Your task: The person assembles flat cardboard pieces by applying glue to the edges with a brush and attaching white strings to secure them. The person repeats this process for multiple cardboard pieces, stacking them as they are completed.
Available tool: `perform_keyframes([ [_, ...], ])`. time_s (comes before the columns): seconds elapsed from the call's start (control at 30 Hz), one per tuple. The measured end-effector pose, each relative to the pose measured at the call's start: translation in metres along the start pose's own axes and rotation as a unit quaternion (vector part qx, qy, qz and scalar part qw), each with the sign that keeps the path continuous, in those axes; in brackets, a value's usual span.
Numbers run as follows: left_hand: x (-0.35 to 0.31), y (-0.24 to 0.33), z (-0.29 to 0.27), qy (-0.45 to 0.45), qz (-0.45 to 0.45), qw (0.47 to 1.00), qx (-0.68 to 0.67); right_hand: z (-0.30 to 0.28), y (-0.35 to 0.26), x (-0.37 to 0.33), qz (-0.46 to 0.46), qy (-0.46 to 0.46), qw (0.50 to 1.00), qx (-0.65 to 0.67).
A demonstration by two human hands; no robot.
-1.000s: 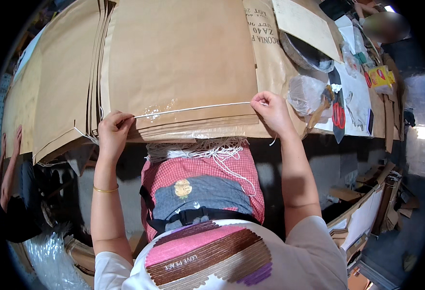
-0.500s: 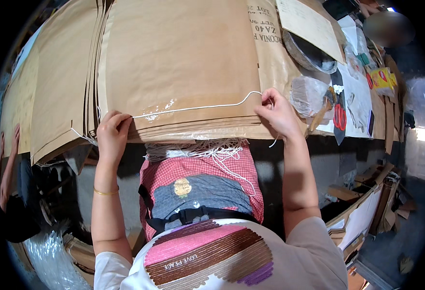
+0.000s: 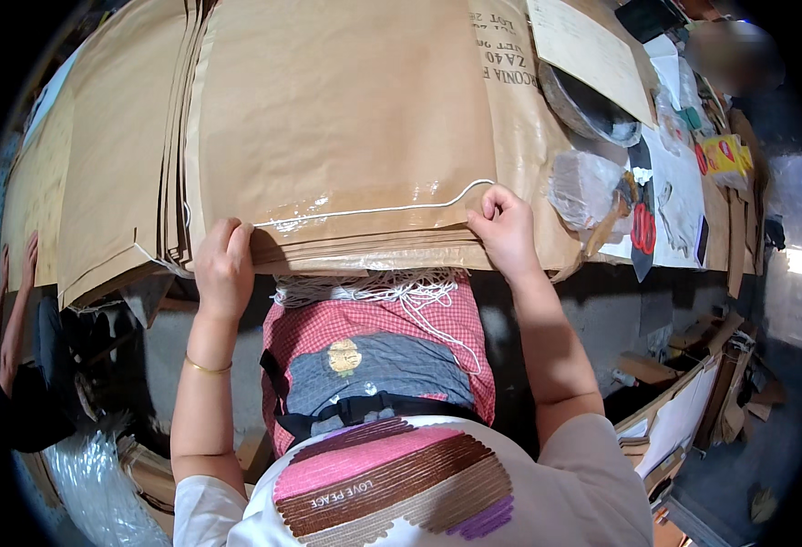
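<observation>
A white string (image 3: pixel 355 213) lies across a shiny glue-like strip near the front edge of the top brown paper bag (image 3: pixel 346 109) in a stack. My left hand (image 3: pixel 222 260) pinches the string's left end at the front left of the stack. At the right, my right hand (image 3: pixel 508 232) holds the other end between closed fingers, just above the paper; the string arches up toward it. A bundle of loose white strings (image 3: pixel 374 284) hangs over my red checked apron (image 3: pixel 460 328), below the table edge.
More brown bags (image 3: pixel 118 137) fan out on the left, one with string at its front corner. Red-handled scissors (image 3: pixel 642 228), a clear plastic bag (image 3: pixel 585 190) and a dark bowl (image 3: pixel 592 105) sit at the right. Another person's hands (image 3: pixel 30 258) rest at the far left edge.
My right hand has moved left and slightly down, so the string curves more at its right end. My left hand has shifted slightly right and turned.
</observation>
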State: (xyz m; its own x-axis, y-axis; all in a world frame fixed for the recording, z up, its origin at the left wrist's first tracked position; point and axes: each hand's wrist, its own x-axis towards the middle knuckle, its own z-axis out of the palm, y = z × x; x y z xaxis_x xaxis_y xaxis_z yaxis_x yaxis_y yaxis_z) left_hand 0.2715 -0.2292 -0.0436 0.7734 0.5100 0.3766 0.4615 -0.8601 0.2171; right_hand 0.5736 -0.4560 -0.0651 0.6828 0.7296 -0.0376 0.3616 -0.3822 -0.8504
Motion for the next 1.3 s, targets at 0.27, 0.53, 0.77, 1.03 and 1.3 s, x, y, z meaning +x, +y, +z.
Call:
perform_keyframes([
  [0.27, 0.011, 0.001, -0.024, -0.119, 0.052, 0.981, -0.142, -0.002, -0.023, 0.002, -0.429, -0.010, 0.878, -0.212],
  [0.53, 0.039, -0.011, -0.018, -0.163, -0.175, 0.950, -0.201, 0.009, -0.028, 0.022, 0.026, -0.015, 0.998, 0.063],
  [0.77, 0.037, 0.014, -0.001, -0.132, -0.193, 0.969, 0.081, 0.028, -0.021, 0.015, -0.124, 0.081, 0.940, -0.306],
  [1.03, 0.024, 0.073, 0.010, -0.192, 0.071, 0.978, 0.039, 0.105, -0.082, -0.022, -0.308, -0.109, 0.885, -0.332],
  [1.3, -0.001, 0.013, 0.000, -0.138, -0.085, 0.983, 0.082, 0.029, -0.016, -0.013, -0.070, 0.160, 0.910, -0.377],
])
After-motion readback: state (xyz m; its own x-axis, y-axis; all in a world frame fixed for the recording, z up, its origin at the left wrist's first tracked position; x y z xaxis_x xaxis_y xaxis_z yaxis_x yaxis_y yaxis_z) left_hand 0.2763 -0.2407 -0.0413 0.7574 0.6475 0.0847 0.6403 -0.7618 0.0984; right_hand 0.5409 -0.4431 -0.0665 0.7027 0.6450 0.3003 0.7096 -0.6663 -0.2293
